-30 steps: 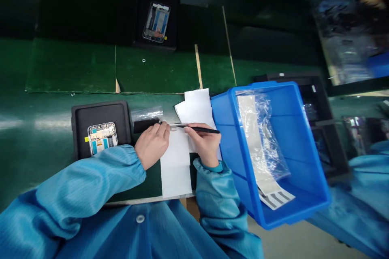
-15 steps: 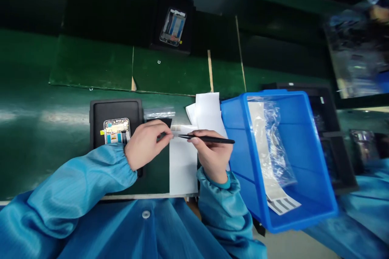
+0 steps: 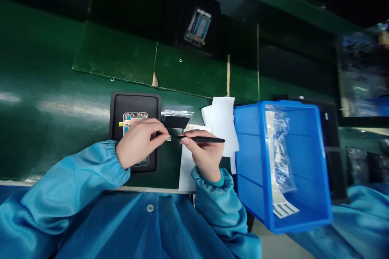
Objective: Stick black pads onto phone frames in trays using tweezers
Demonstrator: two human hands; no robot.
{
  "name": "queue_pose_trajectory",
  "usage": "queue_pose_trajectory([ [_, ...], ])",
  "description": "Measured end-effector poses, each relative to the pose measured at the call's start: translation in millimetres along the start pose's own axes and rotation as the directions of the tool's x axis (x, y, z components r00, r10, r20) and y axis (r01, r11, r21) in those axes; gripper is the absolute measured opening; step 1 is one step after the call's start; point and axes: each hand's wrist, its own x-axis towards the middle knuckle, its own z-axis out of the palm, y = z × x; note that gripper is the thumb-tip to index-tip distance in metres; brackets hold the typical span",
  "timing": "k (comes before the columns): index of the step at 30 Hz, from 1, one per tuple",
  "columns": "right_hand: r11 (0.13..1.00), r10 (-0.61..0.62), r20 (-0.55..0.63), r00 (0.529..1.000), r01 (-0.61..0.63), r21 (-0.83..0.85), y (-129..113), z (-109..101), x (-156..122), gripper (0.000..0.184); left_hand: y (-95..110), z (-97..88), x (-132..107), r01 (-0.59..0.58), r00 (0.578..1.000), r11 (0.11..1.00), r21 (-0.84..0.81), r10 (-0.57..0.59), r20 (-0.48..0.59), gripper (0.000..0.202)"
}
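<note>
My left hand (image 3: 138, 143) hovers over a black tray (image 3: 133, 103) that holds an opened phone frame (image 3: 132, 118). Its fingers pinch a small pale strip (image 3: 168, 138). My right hand (image 3: 203, 153) grips black tweezers (image 3: 200, 139), whose tip meets that strip. Beneath both hands lies a white paper sheet (image 3: 187, 170) on the green bench. Both wrists are in blue sleeves.
A blue plastic bin (image 3: 252, 162) with clear bags and a striped sheet stands at the right. White papers (image 3: 223, 117) and a small clear bag (image 3: 178, 111) lie behind my hands. Another black tray with a phone frame (image 3: 198, 26) sits farther back. A blue sleeve of another person (image 3: 364, 210) shows at the right.
The view has shifted so everything sits further right. My left hand moved over the black tray, covering more of the phone frame, while the tweezers followed to the strip.
</note>
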Motion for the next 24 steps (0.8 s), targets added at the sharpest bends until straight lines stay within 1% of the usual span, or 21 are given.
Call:
queue_pose_trajectory([
  [2, 1.000, 0.016, -0.019, 1.000, -0.016, -0.018, -2, 4, -1, 0.017, -7, -7.1, -5, -0.010, 0.998, 0.997, 0.074, 0.015, -0.066, 0.009],
  [5, 0.999, 0.044, -0.064, 0.997, -0.045, -0.012, -3, 16, -5, 0.018, -21, -24.2, -22, 0.016, 0.979, 0.976, 0.217, 0.029, -0.200, 0.017],
  [7, 0.998, 0.058, -0.093, 0.994, -0.060, -0.014, -3, 28, -7, 0.017, -32, -35.4, -37, 0.056, 0.958, 0.941, 0.332, 0.042, -0.282, 0.019],
  [9, 0.996, 0.086, -0.103, 0.991, -0.089, -0.020, -3, 43, -10, 0.017, -43, -41.7, -53, 0.088, 0.939, 0.891, 0.445, 0.074, -0.335, 0.018],
  [12, 0.989, 0.143, -0.057, 0.988, -0.144, -0.018, -5, 69, -11, 0.017, -57, -38.8, -71, 0.081, 0.935, 0.839, 0.538, 0.123, -0.332, 0.016],
  [16, 0.986, 0.165, 0.003, 0.986, -0.165, -0.023, -4, 94, -9, 0.016, -69, -24.5, -83, 0.046, 0.938, 0.819, 0.572, 0.162, -0.308, 0.018],
  [19, 0.989, 0.135, 0.030, 0.990, -0.134, -0.056, 0, 102, -9, 0.016, -72, -18.6, -85, 0.049, 0.931, 0.808, 0.587, 0.176, -0.319, 0.020],
  [24, 0.990, 0.118, 0.036, 0.992, -0.115, -0.076, 4, 103, -11, 0.013, -72, -17.7, -85, 0.040, 0.927, 0.800, 0.598, 0.194, -0.321, 0.022],
])
